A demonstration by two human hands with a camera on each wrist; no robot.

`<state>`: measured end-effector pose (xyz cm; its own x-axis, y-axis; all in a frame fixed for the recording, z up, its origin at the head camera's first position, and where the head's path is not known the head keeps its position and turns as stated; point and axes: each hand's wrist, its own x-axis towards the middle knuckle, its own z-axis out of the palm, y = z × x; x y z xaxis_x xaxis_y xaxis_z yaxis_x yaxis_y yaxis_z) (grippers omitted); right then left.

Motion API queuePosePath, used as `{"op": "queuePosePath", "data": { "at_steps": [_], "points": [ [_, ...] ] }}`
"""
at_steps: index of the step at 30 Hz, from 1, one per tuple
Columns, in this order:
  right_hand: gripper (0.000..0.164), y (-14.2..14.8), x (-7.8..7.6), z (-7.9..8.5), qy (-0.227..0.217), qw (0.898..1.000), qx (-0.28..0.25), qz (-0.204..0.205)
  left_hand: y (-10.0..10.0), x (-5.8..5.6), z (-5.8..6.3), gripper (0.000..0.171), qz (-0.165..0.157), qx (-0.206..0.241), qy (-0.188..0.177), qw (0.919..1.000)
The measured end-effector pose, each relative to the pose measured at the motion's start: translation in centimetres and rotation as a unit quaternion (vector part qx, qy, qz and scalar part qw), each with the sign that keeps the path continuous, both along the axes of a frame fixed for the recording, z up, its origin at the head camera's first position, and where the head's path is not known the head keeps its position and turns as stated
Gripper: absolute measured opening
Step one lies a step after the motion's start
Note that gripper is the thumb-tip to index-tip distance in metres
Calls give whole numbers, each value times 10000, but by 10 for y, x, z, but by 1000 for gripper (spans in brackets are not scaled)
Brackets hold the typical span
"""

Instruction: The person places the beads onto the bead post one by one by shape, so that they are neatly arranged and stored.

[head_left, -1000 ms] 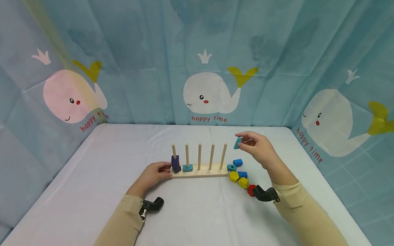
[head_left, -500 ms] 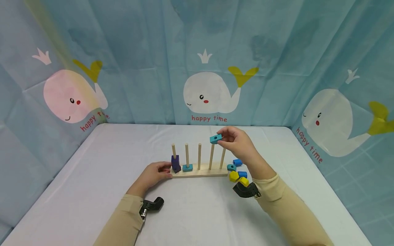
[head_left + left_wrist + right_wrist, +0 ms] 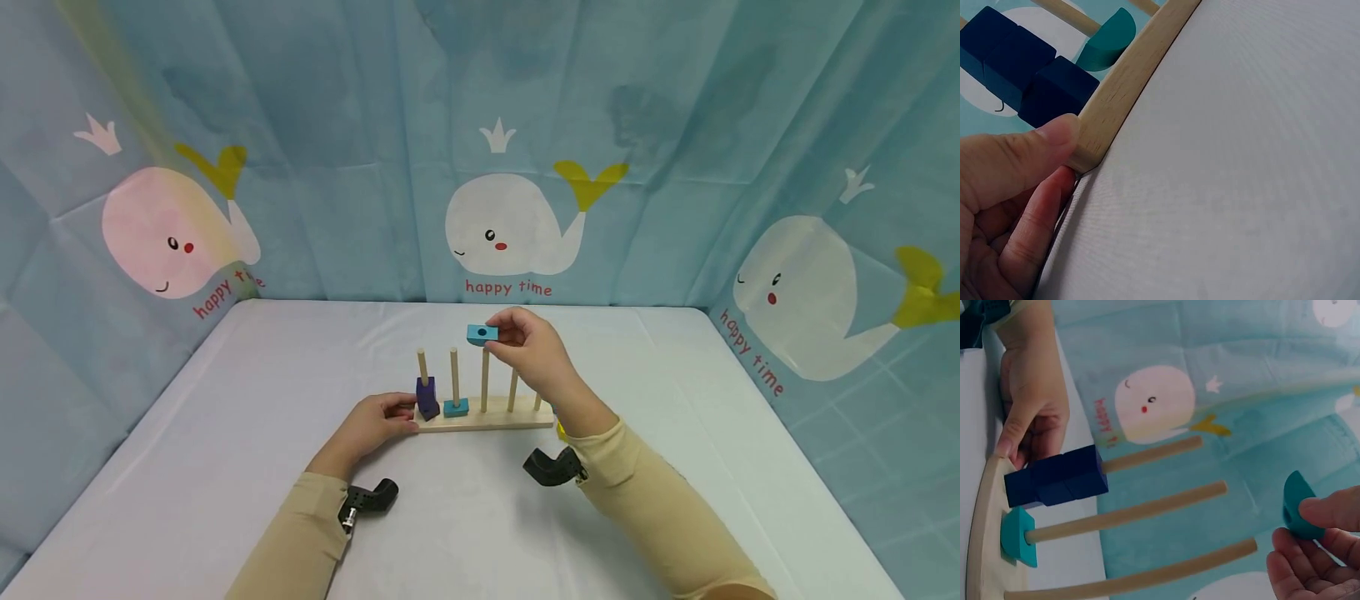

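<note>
My right hand (image 3: pixel 531 350) pinches a teal half-round block (image 3: pixel 482 334) with a hole through its flat face, between thumb and fingers. The block is just above the tip of the middle peg in the head view; the right wrist view shows it off the pegs' ends. My left hand (image 3: pixel 375 425) grips the left end of a wooden peg board (image 3: pixel 1138 75), thumb against its corner. Purple blocks (image 3: pixel 1060 477) are stacked on the leftmost peg. Another teal half-round block (image 3: pixel 456 407) sits at the bottom of the second peg.
The right forearm covers most of the loose blocks right of the board; a bit of a yellow block (image 3: pixel 561 432) shows. A white cloth (image 3: pixel 300 358) covers the table, and a whale-print curtain (image 3: pixel 360 208) hangs behind it.
My right hand has carried the teal half-round block leftward from beyond the board's right end to above the middle peg, turning its holed face into view. The left hand stays on the board.
</note>
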<state>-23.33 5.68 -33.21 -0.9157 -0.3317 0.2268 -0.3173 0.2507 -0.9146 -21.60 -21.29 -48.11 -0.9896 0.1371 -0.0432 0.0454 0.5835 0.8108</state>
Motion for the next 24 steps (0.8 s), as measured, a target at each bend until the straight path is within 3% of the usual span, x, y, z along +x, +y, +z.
{"op": "queuePosePath", "data": {
  "at_steps": [9,24],
  "points": [
    [20,-21,3,-6,221,9997,92,12,0,0,1,50,21,-22,-61,10000],
    [19,-38,1,-22,79,9996,213,-136,-1,0,2,51,0,-100,-32,9999]
  ]
}}
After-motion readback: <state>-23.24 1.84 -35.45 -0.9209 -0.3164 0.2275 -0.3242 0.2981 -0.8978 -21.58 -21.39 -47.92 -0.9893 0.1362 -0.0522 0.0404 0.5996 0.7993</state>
